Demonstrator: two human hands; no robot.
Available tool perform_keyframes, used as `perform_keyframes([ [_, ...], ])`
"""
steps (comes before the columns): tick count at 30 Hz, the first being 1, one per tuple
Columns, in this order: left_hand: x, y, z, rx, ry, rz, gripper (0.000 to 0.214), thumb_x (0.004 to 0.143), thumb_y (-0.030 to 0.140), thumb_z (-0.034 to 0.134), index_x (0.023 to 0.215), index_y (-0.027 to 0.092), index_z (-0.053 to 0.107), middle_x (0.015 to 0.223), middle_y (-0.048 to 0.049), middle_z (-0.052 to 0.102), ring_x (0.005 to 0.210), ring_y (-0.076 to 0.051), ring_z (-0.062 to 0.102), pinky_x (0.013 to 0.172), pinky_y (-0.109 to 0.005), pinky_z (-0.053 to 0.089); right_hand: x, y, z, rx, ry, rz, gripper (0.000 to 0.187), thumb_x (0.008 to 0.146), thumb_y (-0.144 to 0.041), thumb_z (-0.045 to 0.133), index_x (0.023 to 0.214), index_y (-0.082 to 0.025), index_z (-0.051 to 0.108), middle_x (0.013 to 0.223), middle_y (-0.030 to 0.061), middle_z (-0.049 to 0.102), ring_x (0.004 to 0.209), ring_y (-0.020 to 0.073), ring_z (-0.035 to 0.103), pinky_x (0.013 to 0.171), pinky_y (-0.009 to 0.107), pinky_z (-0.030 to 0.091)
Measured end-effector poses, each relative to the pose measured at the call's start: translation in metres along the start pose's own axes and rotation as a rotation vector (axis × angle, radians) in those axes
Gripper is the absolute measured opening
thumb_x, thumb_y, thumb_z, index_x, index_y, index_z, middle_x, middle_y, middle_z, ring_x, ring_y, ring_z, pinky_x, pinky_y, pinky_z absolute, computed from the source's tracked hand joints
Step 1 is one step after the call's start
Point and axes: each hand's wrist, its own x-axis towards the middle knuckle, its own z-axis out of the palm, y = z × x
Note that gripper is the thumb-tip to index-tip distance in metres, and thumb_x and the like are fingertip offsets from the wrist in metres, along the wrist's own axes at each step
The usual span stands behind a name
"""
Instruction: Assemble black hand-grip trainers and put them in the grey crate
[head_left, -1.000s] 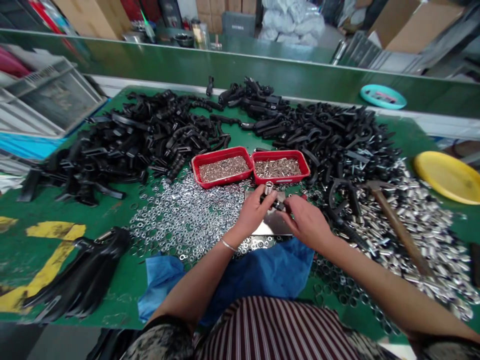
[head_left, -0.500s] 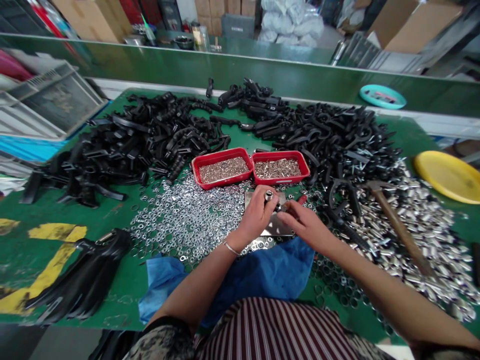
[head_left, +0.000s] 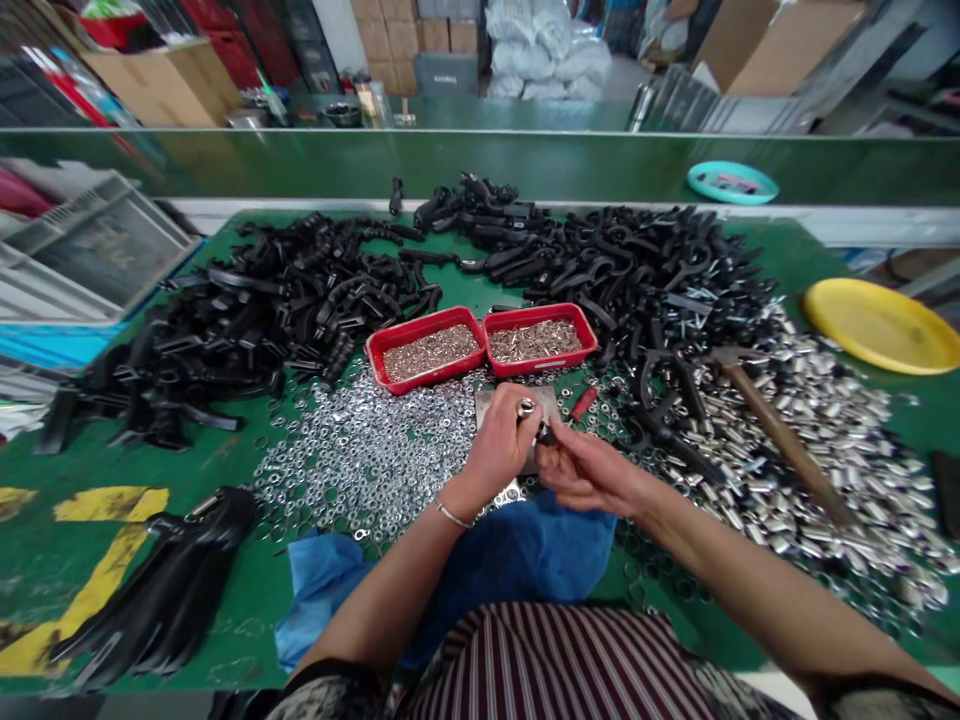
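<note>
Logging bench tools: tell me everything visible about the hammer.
The hammer lies flat on the right side of the table, untouched. It has a worn brown wooden handle and a dull metal head. The head points up-left, beside black parts; the handle runs down-right across a heap of silver pieces that bear it.

Green table [head_left: 232,600], packed edge to edge: black plastic parts [head_left: 247,310] heaped across the back, and two red trays [head_left: 424,352] of small metal bits side by side in front of them. Washers [head_left: 375,450] spread out below the trays, around a metal plate [head_left: 487,400]. Off to the right, silver sleeves [head_left: 825,420] with a hammer [head_left: 780,435] lying across them, and a yellow plate [head_left: 881,325] beyond. A blue cloth [head_left: 517,555] lies at the near edge.
</note>
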Motion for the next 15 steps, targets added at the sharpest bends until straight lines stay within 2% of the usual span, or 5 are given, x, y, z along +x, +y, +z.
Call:
perform_keyframes([
  [4,0.003,0.005,-0.001,0.062,-0.027,-0.042,0.015,0.104,0.032,0.041,0.101,0.02,0.05,0.1,-0.0062,0.057,0.096,-0.019,0.056,0.091,-0.034,0.046,-0.003,0.002,-0.001,0.019,0.109,-0.094,0.054,0.09,-0.073,0.047,0.08,-0.02,0.054,0.063,-0.0008,0.056,0.046,0.0093,0.039,0.044,0.023,0.032],
  [7,0.008,0.006,-0.001,0.165,-0.12,-0.047,0.018,0.105,0.032,0.038,0.103,0.019,0.05,0.101,-0.0067,0.057,0.096,-0.02,0.056,0.09,-0.034,0.046,-0.003,0.009,-0.003,0.204,-0.099,0.002,0.064,0.094,-0.076,0.027,0.085,-0.02,0.056,0.053,-0.0054,0.046,0.038,0.0081,0.024,0.038,0.022,0.024],
  [9,0.011,0.004,0.002,0.304,-0.274,-0.037,0.019,0.104,0.03,0.039,0.102,0.017,0.052,0.102,-0.0083,0.057,0.096,-0.022,0.056,0.09,-0.036,0.047,-0.002,0.018,-0.005,0.209,-0.202,0.061,0.07,0.095,-0.075,0.018,0.091,-0.019,0.059,0.051,-0.006,0.045,0.036,0.0082,0.019,0.036,0.022,0.02],
  [12,0.013,-0.004,0.01,0.557,-0.535,0.027,0.016,0.099,0.026,0.047,0.095,0.015,0.057,0.101,-0.0114,0.059,0.1,-0.026,0.056,0.093,-0.042,0.045,-0.004,0.03,-0.016,-0.121,-0.076,-0.077,0.056,0.096,-0.068,0.039,0.086,-0.018,0.062,0.057,-0.0015,0.055,0.048,0.0113,0.043,0.047,0.023,0.036],
  [15,0.018,-0.009,0.015,0.662,-0.631,0.079,0.021,0.093,0.033,0.058,0.1,0.014,0.061,0.105,-0.013,0.061,0.104,-0.03,0.055,0.093,-0.046,0.044,-0.021,0.034,-0.04,-0.326,0.019,-0.191,0.043,0.098,-0.058,0.047,0.086,-0.02,0.062,0.069,0.0013,0.064,0.064,0.0147,0.056,0.06,0.027,0.044],
])
